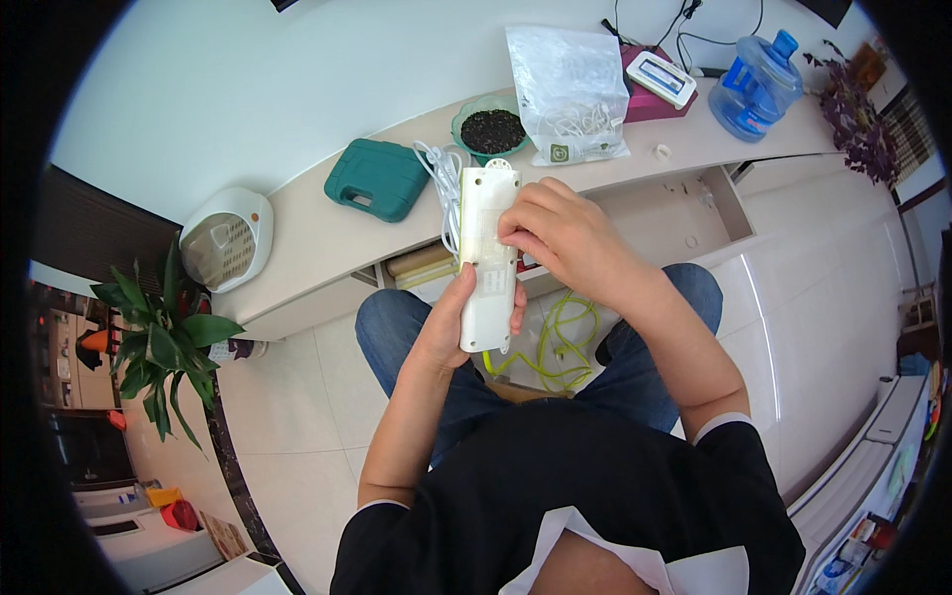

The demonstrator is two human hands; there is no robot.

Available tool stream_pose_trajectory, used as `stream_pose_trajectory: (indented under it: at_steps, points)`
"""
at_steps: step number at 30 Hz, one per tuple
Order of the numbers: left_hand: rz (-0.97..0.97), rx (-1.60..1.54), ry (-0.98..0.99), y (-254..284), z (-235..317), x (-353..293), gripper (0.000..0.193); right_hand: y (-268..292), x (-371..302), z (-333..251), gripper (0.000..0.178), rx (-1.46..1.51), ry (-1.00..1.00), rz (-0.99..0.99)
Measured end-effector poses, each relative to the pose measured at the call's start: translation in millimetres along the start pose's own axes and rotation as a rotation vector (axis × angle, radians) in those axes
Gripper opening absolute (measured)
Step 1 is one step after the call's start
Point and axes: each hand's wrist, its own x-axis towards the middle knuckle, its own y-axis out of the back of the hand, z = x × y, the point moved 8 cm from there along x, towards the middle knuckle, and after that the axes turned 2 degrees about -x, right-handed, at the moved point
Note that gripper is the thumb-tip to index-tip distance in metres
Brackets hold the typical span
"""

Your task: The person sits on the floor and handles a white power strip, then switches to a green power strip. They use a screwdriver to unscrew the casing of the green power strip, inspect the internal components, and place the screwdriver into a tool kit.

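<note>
A white power strip (490,297) stands lengthwise in front of me, its underside with screws and a pale label facing up. A yellow-green edge runs along its left side. My left hand (448,319) is wrapped round its lower half, thumb on the left edge and fingertips showing on the right. My right hand (558,228) is closed, its fingertips pinched together against the strip's upper right face; what they pinch, if anything, is hidden. A yellow-green cord (548,365) lies in loops below, between my knees.
A drawer (654,220) stands pulled out of the low cabinet. On the cabinet top are a green case (377,180), a coiled white cable (446,188), a bowl of dark bits (493,131), a plastic bag (567,94) and a blue water jug (756,89). A plant (164,347) stands left.
</note>
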Motion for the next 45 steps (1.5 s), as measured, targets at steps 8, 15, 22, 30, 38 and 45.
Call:
stream_pose_trajectory:
  at_steps: [8,15,22,30,38,45]
  points:
    - [0.014,0.108,0.078,1,-3,-1,0.058,-3,2,-2,0.012,-0.095,0.099,-0.143]
    - [0.011,-0.031,0.174,-3,-10,-5,0.06,-2,-3,-2,0.012,-0.029,0.173,-0.145]
    - [-0.065,-0.14,0.164,-12,-4,-1,0.062,1,-1,11,0.011,0.21,0.0,-0.139]
    - [0.02,-0.009,0.151,-6,-1,-2,0.065,-2,-1,12,0.014,0.186,0.011,-0.197]
    - [0.092,0.07,0.23,0,-8,-5,0.058,-11,-2,4,0.013,-0.054,0.106,-0.251]
    - [0.007,-0.162,0.244,-7,-6,-6,0.055,-6,-6,-14,0.014,-0.164,0.299,-0.189]
